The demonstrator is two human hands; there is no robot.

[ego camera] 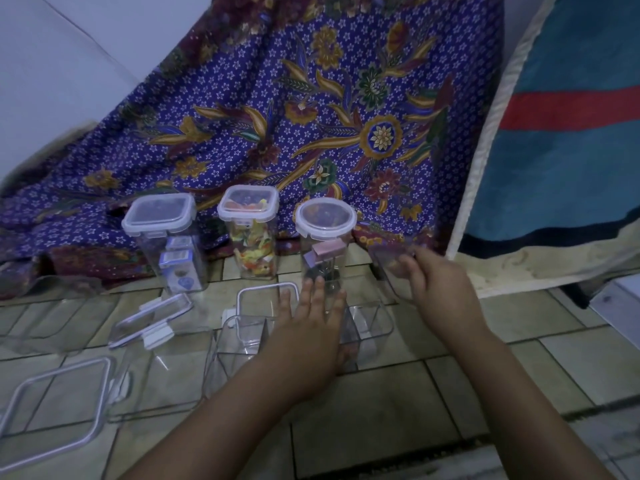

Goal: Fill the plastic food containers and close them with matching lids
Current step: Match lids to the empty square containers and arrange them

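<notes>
Three lidded clear containers stand at the back: a square one with blue packets [166,244], a square one with colourful sweets [251,237] and a round one with clips [325,237]. My right hand [440,285] grips a blurred, empty clear container [391,261] just right of the round one. My left hand [311,327] lies palm down with its fingers spread over an open empty container [372,323]. Another open empty container [239,344] stands to its left. Loose white-rimmed lids lie at the middle left [152,320], behind my left hand [263,292] and at the near left [59,407].
Everything sits on a tiled floor [381,410]. A purple floral cloth [311,116] hangs behind the containers, and a blue and red mat [571,133] leans at the right. More large clear containers lie at the left [45,306] and near the left lids [162,375].
</notes>
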